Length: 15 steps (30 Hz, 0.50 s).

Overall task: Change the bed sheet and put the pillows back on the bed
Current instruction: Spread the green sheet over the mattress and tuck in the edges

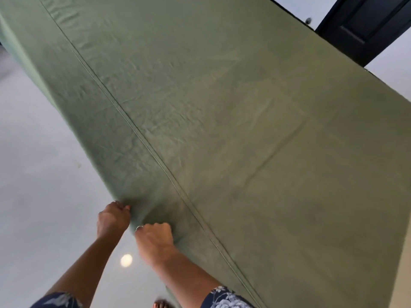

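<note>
A green bed sheet (222, 121) lies spread over the whole bed, with a stitched seam running along the mattress edge and the sheet's side hanging down toward the floor. My left hand (113, 217) grips the hanging edge of the sheet at the bed's side. Just to its right, my right hand (155, 236) holds the same edge, fingers curled into the cloth. No pillows are in view.
A glossy pale floor (40, 174) runs along the left of the bed and reflects a ceiling light (126, 260). A dark door or cabinet (364, 25) stands beyond the far side. My bare foot (162, 304) is by the bed at the bottom.
</note>
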### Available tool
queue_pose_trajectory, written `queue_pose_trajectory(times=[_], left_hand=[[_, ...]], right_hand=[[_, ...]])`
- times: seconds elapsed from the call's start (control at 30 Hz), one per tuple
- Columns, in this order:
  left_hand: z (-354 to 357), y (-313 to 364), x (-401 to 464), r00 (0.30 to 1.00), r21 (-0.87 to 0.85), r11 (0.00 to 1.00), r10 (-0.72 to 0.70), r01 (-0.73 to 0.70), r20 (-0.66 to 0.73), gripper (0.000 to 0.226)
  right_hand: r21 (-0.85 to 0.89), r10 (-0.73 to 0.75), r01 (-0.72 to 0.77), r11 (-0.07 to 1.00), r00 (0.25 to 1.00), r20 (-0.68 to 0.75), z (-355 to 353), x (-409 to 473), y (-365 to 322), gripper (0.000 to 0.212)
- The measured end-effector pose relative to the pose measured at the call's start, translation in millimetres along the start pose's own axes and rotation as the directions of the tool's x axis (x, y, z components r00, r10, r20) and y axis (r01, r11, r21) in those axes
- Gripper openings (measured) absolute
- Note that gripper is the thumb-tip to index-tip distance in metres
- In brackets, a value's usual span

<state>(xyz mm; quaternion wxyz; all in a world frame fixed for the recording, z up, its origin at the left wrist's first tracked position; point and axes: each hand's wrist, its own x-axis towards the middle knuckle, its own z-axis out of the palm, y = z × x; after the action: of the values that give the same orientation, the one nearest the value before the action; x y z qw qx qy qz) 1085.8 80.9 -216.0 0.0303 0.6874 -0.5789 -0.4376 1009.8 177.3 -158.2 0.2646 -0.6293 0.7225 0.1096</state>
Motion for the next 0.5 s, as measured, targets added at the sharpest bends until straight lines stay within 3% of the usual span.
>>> queue_pose_trajectory(times=[0.1, 0.2, 0.33, 0.4, 0.5], left_hand=[[-9.7, -3.0, -0.9, 0.999, 0.040, 0.998, 0.041, -0.042, 0.015, 0.018], [-26.2, -10.1, -1.7, 0.998, 0.009, 1.000, 0.010, -0.010, -0.066, 0.021], [-46.6, -18.2, 24.0, 0.989, -0.160, 0.983, -0.106, 0.088, -0.103, 0.036], [-54.9, -10.0, 38.4, 0.994, -0.160, 0.985, -0.076, 0.063, -0.078, 0.041], [-67.9, 12.8, 56.8, 0.998, -0.142, 0.990, -0.024, 0.016, -0.052, 0.040]], right_hand=[[-0.006, -0.110, 0.110, 0.994, 0.993, 0.037, -7.9, 1.5, -3.2, 0.021], [-0.053, -0.250, 0.257, 0.965, 0.962, 0.112, -7.1, 1.8, -11.8, 0.020], [-0.071, -0.256, 0.269, 0.961, 0.955, 0.149, -8.4, 10.7, -14.1, 0.021], [-0.074, -0.237, 0.250, 0.965, 0.960, 0.148, -12.7, 17.2, -17.2, 0.022], [-0.004, -0.167, 0.167, 0.986, 0.986, 0.024, -23.6, 39.0, -25.4, 0.026]])
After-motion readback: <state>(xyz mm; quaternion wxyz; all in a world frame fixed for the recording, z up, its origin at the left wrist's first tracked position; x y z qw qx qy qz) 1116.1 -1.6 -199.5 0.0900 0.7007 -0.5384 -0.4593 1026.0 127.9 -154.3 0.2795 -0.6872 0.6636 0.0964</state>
